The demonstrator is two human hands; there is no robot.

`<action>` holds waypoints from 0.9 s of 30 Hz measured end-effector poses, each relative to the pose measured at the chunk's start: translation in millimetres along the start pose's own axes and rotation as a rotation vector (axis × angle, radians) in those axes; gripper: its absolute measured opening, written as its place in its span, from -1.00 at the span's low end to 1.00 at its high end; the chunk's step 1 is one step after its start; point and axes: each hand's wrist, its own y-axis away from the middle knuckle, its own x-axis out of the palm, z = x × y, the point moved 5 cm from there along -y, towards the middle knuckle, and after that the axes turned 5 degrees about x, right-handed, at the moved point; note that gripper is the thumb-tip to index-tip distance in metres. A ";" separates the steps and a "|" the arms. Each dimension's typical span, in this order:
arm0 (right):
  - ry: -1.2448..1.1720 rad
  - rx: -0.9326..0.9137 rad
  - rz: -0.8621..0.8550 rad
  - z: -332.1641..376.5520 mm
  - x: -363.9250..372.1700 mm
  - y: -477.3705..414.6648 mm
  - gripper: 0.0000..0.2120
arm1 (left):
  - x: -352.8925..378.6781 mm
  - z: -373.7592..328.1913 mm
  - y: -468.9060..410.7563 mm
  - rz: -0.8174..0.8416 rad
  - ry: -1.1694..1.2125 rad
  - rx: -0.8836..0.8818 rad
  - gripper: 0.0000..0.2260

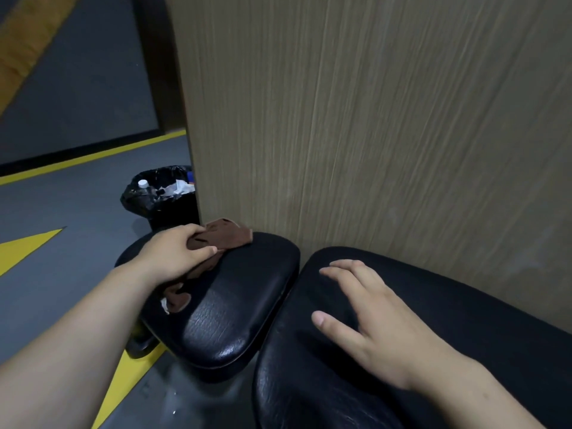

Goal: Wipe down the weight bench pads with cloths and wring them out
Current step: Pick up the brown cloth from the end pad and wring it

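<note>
The left hand grips a brown cloth bunched on the far end of the small black seat pad, beside the wood-grain wall panel; the right hand rests flat, fingers spread, holding nothing, on the longer back pad; a lined bin stands behind.

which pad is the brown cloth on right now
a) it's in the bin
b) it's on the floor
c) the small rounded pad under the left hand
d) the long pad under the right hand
c: the crumpled brown cloth lies on the small rounded black vinyl pad, gripped by the left hand, while the right hand rests flat on the long black vinyl pad with no cloth.
</note>
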 end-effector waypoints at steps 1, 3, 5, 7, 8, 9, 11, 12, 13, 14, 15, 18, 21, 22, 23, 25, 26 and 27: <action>0.014 -0.027 0.001 5.3 2.5 -10.6 -0.29 | 1.9 -1.8 0.5 0.026 0.010 0.045 -0.47; 0.034 -0.074 -0.005 17.0 9.0 -38.0 -0.28 | 4.2 -5.2 1.9 0.081 -0.008 0.121 -0.40; 0.050 -0.110 -0.011 29.3 17.3 -68.9 -0.27 | 7.9 -9.0 2.5 0.136 -0.031 0.192 -0.38; 0.085 -0.150 -0.010 41.5 28.3 -98.5 -0.24 | 11.9 -18.4 5.4 0.212 -0.012 0.297 -0.41; 0.105 -0.163 -0.001 46.7 34.6 -111.8 -0.20 | 12.2 -23.2 7.1 0.247 -0.006 0.348 -0.42; 0.124 -0.169 0.016 50.7 41.3 -123.8 -0.16 | 10.3 -26.8 8.6 0.266 0.000 0.385 -0.41; 0.140 -0.169 0.061 57.3 54.2 -143.4 -0.08 | -0.3 -25.9 8.9 0.257 0.016 0.384 -0.33; 0.136 -0.167 0.086 59.8 60.2 -151.3 -0.05 | -7.3 -23.5 9.2 0.248 0.016 0.361 -0.27; 0.128 -0.165 0.110 62.0 65.4 -157.9 -0.03 | -13.0 -19.2 9.1 0.245 0.002 0.335 -0.20; 0.119 -0.167 0.130 63.9 70.0 -163.0 -0.02 | -16.4 -14.5 9.7 0.257 -0.022 0.311 -0.15; 0.112 -0.171 0.146 64.9 74.1 -166.6 -0.03 | -17.5 -10.6 10.5 0.278 -0.048 0.293 -0.13; 0.062 -0.156 0.195 61.5 84.4 -170.5 -0.09 | -13.6 -4.6 13.1 0.321 -0.101 0.286 -0.16; 0.053 -0.142 0.193 56.9 87.4 -165.6 -0.14 | -12.2 -4.9 15.2 0.285 -0.039 0.314 -0.31; 0.083 -0.148 0.181 56.2 86.5 -163.4 -0.16 | -12.5 -6.3 16.3 0.269 -0.019 0.324 -0.36; 0.117 -0.153 0.171 56.0 85.1 -160.6 -0.18 | -12.5 -8.6 17.3 0.255 -0.009 0.342 -0.40; 0.167 -0.159 0.150 55.7 81.5 -153.1 -0.25 | -10.9 -14.7 19.1 0.241 -0.009 0.379 -0.51; 0.175 -0.161 0.140 55.7 80.3 -150.1 -0.28 | -10.3 -17.4 20.0 0.233 -0.008 0.396 -0.56; 0.173 -0.159 0.129 55.8 78.9 -146.4 -0.32 | -9.4 -20.1 20.9 0.227 -0.006 0.412 -0.60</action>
